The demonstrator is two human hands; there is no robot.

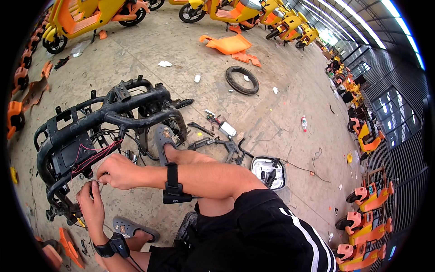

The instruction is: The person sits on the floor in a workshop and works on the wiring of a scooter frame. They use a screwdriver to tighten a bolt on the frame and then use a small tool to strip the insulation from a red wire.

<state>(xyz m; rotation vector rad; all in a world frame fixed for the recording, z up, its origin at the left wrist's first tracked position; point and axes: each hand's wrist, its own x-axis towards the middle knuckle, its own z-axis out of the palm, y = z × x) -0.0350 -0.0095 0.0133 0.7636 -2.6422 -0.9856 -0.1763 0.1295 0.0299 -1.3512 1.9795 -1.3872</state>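
Note:
A bare black scooter frame (pixel 86 122) lies in front of me on the left. My right hand (pixel 118 171) reaches across to it with thumb and fingertips pinched; what they hold is too small to make out. Just below, my left hand (pixel 92 199) is closed at the fingertips, close to the right hand's. A thin red wire runs down to the left hand and along it. Several more red wires (pixel 97 152) stretch over the frame behind my hands, near a black plate (pixel 72 152) inside it. Straps with small black boxes circle both wrists.
Beyond my right knee lie loose black brackets (pixel 217 143), a white box-like part (pixel 228 129) and a white tray (pixel 256 170) holding a shock absorber. Farther off are a tyre (pixel 242 80) and an orange body panel (pixel 229 44). Yellow-and-orange scooters (pixel 226 11) line the hall.

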